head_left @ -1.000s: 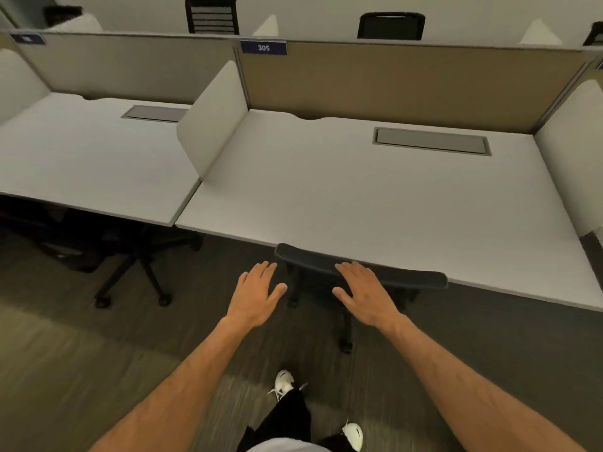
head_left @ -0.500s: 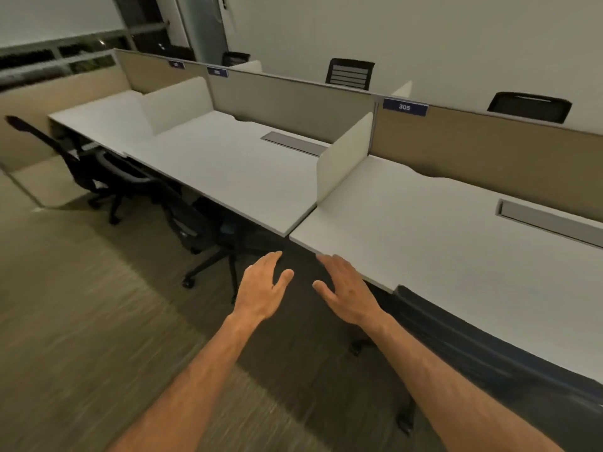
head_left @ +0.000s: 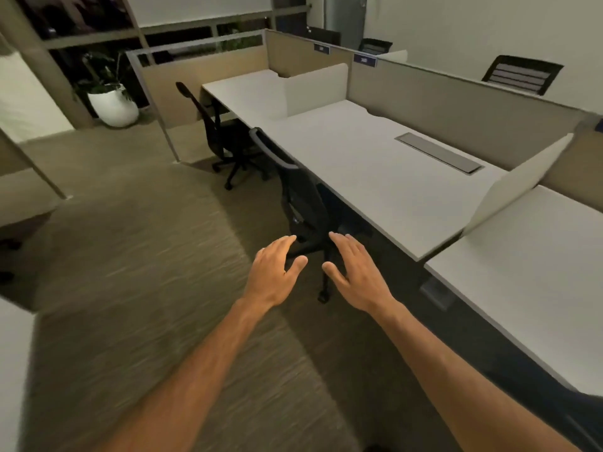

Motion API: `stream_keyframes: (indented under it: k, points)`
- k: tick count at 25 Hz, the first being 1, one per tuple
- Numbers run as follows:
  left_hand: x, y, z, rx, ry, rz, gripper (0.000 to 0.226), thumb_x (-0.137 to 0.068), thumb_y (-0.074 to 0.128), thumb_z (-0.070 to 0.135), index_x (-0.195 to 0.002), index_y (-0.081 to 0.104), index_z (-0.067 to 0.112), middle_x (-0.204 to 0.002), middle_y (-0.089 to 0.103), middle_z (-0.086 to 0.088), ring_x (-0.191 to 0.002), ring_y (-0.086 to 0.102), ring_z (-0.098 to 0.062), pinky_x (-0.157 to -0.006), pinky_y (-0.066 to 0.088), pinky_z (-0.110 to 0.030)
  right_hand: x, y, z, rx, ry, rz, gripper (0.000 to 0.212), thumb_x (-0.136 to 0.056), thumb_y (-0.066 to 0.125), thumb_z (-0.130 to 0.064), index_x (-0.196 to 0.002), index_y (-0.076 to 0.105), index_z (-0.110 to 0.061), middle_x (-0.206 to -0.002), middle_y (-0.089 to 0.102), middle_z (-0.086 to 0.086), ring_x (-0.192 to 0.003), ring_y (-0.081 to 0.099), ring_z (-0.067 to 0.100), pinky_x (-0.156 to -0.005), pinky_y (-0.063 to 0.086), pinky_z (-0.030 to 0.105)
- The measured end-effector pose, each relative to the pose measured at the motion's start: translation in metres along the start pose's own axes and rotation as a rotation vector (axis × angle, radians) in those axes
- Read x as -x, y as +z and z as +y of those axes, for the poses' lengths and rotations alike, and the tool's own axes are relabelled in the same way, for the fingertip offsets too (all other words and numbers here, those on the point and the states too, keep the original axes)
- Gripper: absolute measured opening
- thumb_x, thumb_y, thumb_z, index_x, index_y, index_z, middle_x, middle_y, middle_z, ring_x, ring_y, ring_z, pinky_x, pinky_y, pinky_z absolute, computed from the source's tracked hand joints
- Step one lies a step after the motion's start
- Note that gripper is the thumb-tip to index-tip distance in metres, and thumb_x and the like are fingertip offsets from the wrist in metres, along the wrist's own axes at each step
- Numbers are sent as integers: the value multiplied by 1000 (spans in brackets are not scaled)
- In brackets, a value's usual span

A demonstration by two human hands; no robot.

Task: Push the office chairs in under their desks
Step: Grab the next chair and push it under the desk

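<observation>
A black office chair [head_left: 295, 194] stands at the front edge of the middle white desk [head_left: 375, 171], its back sticking out from the desk. A second black chair [head_left: 212, 125] stands farther off at the end desk [head_left: 248, 89], also out from it. My left hand [head_left: 275, 274] and my right hand [head_left: 354, 272] hover side by side, fingers spread and empty, just short of the nearer chair. The dark back of another chair [head_left: 554, 406] shows at the lower right, tucked under the nearest desk [head_left: 528, 278].
White side dividers [head_left: 315, 88] and a tan back partition [head_left: 456, 102] separate the desks. A white planter [head_left: 112, 107] stands by the windows at the far left. Another desk's edge [head_left: 13, 370] shows at the left. Carpet stretches left of the chairs.
The view has swung left from the chair pushed under desk 305. Both hands left that chair's back and now reach toward the neighbouring chair at the middle desk.
</observation>
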State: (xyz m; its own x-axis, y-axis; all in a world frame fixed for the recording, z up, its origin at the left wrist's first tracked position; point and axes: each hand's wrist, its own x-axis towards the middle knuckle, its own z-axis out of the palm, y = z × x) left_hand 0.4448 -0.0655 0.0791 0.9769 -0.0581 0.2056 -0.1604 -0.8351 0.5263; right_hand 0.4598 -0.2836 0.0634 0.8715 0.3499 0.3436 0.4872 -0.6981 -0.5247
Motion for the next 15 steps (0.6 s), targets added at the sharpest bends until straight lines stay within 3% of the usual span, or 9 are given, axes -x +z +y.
stream_keyframes:
  k: [4, 11, 15]
  points:
    - [-38, -16, -64, -23, -103, 18, 61, -104, 44, 54, -155, 38, 21, -161, 39, -2, -150, 30, -18, -123, 22, -47, -82, 50, -4, -1, -91, -105, 68, -104, 35, -62, -160, 21, -26, -166, 28, -2, -156, 9, 14, -121, 7, 29]
    - [-129, -55, -151, -240, -217, 56, 72, -103, 39, 59, -162, 21, 22, -170, 16, -2, -156, 9, -19, -125, 3, -42, -243, 124, -6, -18, -223, -267, 72, -106, 40, -56, -163, 11, -24, -171, 9, -2, -156, -12, 16, -127, 5, 46]
    - [-170, -87, -192, -321, -332, 116, 75, -102, 34, 62, -163, 14, 21, -170, 8, -3, -157, 1, -20, -126, 0, -44, -326, 148, -19, -11, -322, -306, 73, -105, 37, -57, -163, 6, -26, -171, 3, -1, -155, -17, 16, -125, -3, 44]
